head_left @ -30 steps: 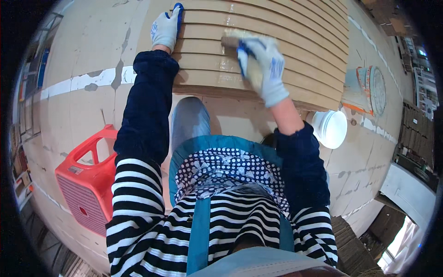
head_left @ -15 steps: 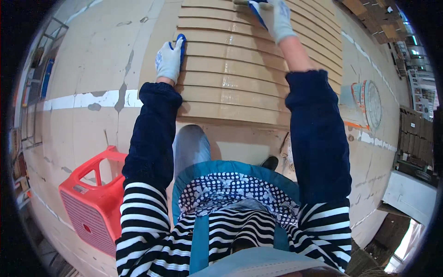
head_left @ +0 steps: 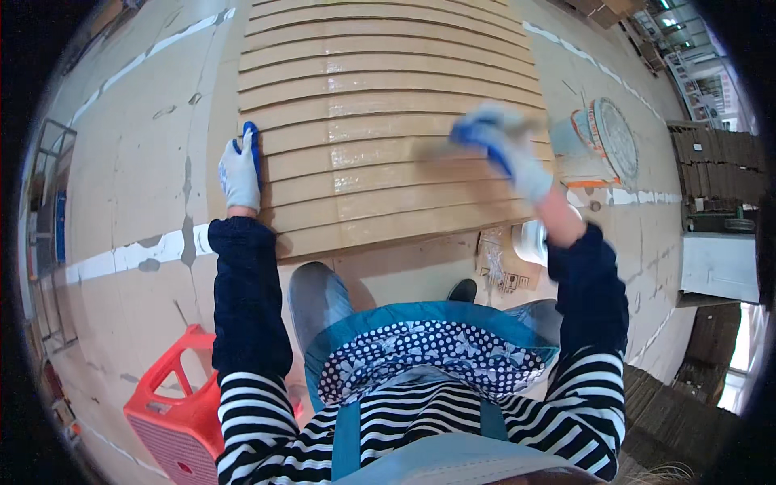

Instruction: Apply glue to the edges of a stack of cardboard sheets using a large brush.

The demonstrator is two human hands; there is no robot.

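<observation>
Overlapping brown cardboard sheets [head_left: 380,190] lie before me in a stepped row, their edges running crosswise. A shiny strip runs down across them. My left hand [head_left: 240,176], in a white and blue glove, rests against their left edge with thumb and forefinger apart. Over the right part of the sheets is my right hand [head_left: 509,153], gloved alike and smeared by motion. It is closed around a flat brush [head_left: 434,150], whose blurred end points left. Whether the brush touches the cardboard I cannot tell.
Beside the sheets at right stands a whitish bucket [head_left: 586,149] with an orange band. A white round container [head_left: 531,241] and a printed cardboard piece [head_left: 503,263] are near my right forearm. A red plastic stool [head_left: 179,408] is at lower left. Cardboard stacks [head_left: 715,166] stand far right.
My right hand has come back toward me with the brush, from the far end of the sheets to their near right part. The view has shifted; my left hand stays at the left edge.
</observation>
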